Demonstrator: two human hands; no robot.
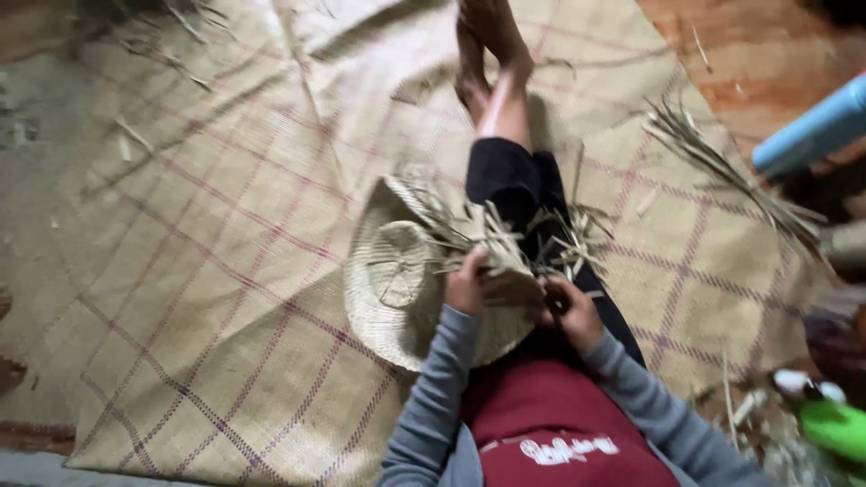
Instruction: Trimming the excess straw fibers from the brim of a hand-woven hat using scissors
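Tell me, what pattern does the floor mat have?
The mat is tan with a purple-red grid; head view.

I see a woven basket (397, 289) of dry, pale straw, matt and rough, with loose stiff strips (505, 236) standing out from its edge. The mat (198, 271) under it is also plaited straw, flat and dull, with faded purple lines. My sleeves (433, 397) look like soft grey knit cloth. The tube (812, 131) seems smooth blue plastic.
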